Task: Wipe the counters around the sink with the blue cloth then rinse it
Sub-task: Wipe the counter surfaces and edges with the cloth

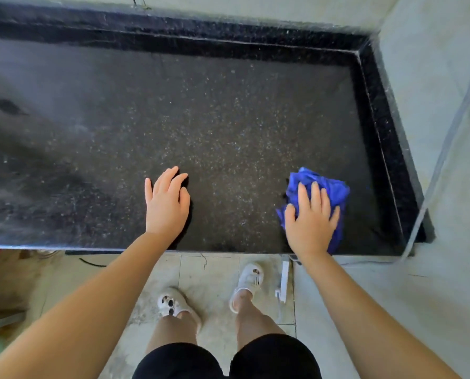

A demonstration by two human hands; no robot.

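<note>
Both flat: right hand [312, 217] presses blue cloth [329, 187] on speckled black counter [228, 119]; left hand [166, 203] rests bare.

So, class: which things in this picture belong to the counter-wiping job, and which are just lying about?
Job:
blue cloth
right hand, pressing the cloth
dark counter
left hand, resting on the counter

Lying about:
white bracket on the floor
black cord under the counter edge

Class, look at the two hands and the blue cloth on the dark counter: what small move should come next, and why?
Probably sweep the right hand, which presses flat on the bunched blue cloth near the counter's right corner, leftward toward the left hand; the counter stretches wide that way.
</note>
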